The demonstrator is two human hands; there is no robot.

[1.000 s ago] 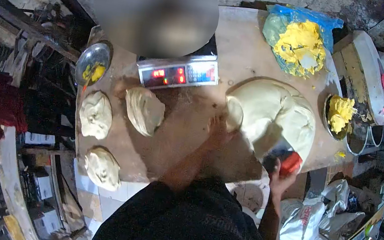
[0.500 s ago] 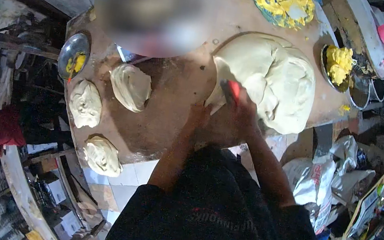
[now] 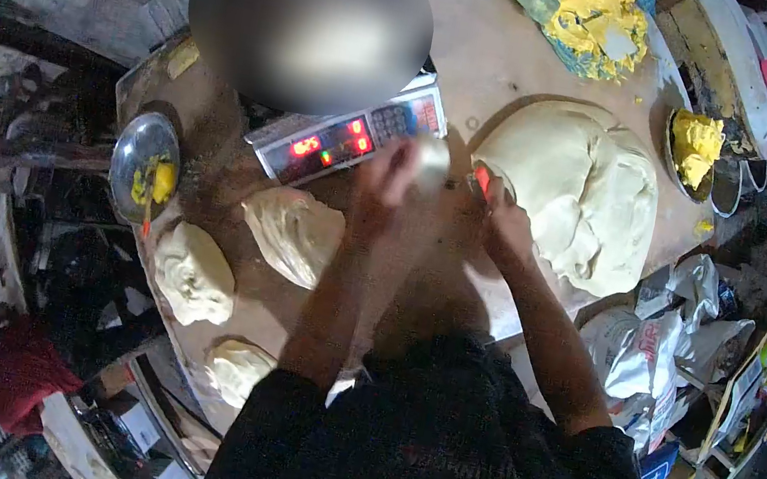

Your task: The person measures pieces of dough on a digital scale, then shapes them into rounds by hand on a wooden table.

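Note:
My right hand [image 3: 509, 224] is closed around a red-handled dough cutter [image 3: 483, 179] at the left edge of a large pale mound of dough [image 3: 575, 185]. My left hand [image 3: 388, 177], smeared by motion, is in front of a digital scale [image 3: 344, 144] with lit red digits. A small piece of dough [image 3: 434, 163] appears at its fingers, also blurred. Left of my left forearm lie several cut dough portions, the nearest being one folded lump [image 3: 295, 233]. A blurred oval hides the upper part of the scale.
A metal bowl [image 3: 128, 158] with yellow fat stands at the table's left edge. At the back right is a bag of yellow fat [image 3: 597, 22], with another bowl of it [image 3: 695, 152] at the right edge. White sacks [image 3: 638, 353] stand below the table on the right.
My left hand has moved from beside the cutter up and left to the scale, with a small dough piece at its fingers. My view has shifted, showing the scale's display. The cutter stays in my right hand.

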